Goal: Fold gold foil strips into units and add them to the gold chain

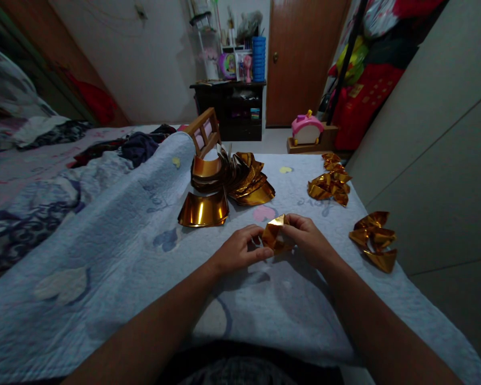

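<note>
A partly folded piece of gold foil paper is held up between my two hands, just above the bedspread. My left hand pinches its left edge, thumb in front and fingers behind. On the other side, my right hand grips the upper right part of the foil paper between thumb and fingers. Beyond my left hand lies a stack of flat, curved gold foil sheets. Behind it a larger fanned pile of gold sheets spreads out. Folded gold foil pieces rest to the right of my right hand.
More folded gold pieces lie near the bedspread's far right corner. The pale blue bedspread rises in a ridge on the left. A wooden rail stands at the far edge, and a white cabinet borders the right side.
</note>
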`<state>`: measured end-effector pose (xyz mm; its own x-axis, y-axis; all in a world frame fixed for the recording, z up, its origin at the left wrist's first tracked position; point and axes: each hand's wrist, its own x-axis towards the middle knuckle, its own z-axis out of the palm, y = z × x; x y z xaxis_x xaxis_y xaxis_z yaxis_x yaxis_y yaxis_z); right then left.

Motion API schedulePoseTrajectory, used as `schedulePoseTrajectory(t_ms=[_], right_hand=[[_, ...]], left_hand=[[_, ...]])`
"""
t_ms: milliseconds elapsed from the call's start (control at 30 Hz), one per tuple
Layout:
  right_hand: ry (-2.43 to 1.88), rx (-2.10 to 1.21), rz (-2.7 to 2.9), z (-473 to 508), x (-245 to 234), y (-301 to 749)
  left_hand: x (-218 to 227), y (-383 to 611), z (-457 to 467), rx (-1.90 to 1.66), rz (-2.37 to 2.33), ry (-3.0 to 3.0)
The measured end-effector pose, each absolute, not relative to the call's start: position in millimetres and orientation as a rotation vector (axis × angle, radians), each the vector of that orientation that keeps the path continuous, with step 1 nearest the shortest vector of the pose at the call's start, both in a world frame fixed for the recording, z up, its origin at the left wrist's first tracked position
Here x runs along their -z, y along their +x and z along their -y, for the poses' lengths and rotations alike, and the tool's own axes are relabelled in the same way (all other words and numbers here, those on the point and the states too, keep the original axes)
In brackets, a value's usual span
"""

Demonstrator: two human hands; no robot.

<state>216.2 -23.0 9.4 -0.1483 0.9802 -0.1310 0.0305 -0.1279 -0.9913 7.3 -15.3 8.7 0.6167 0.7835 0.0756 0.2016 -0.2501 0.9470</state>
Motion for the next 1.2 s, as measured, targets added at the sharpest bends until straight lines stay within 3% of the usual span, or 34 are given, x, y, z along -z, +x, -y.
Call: schedulePoseTrajectory(t_ms=[367, 800, 1200], right_hand=[[-1.286, -1.321, 1.617, 24, -8, 208], [-1.177, -1.466, 1.490, 24, -4, 208], [-1.220, -1.373, 1.544, 25, -8, 209]], left_hand=[[-1, 22, 16, -0.898, -0.869, 1.236], [-2, 26, 18, -0.927, -0.923, 1.131], [-3, 23, 18, -0.892, -0.838, 1.194]])
